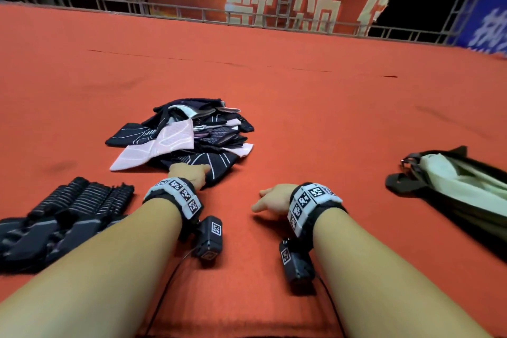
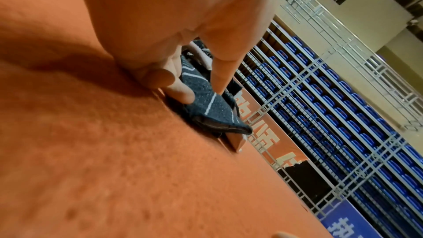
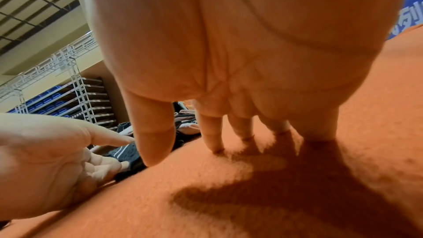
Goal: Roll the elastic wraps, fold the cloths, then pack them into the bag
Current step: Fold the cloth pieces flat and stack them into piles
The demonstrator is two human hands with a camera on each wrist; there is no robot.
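Near on the left lie the rolled wraps (image 1: 82, 200) in a row on the red surface (image 1: 301, 107). The right hand (image 1: 274, 199) rests on the surface, fingers (image 3: 213, 133) spread and straight, holding nothing. The left hand (image 1: 192, 173) pinches the near corner of a dark striped cloth (image 2: 206, 104) between thumb and fingers (image 2: 181, 91). Behind it sits the cloth pile (image 1: 186, 132). The bag (image 1: 452, 186) lies open, well apart on the right.

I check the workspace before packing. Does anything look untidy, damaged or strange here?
Only the cloth pile is untidy: dark and pink pieces lie tangled and unfolded, and the left hand pinches one dark piece. The rolled wraps lie in neat rows, and the bag lies open. Nothing looks damaged.
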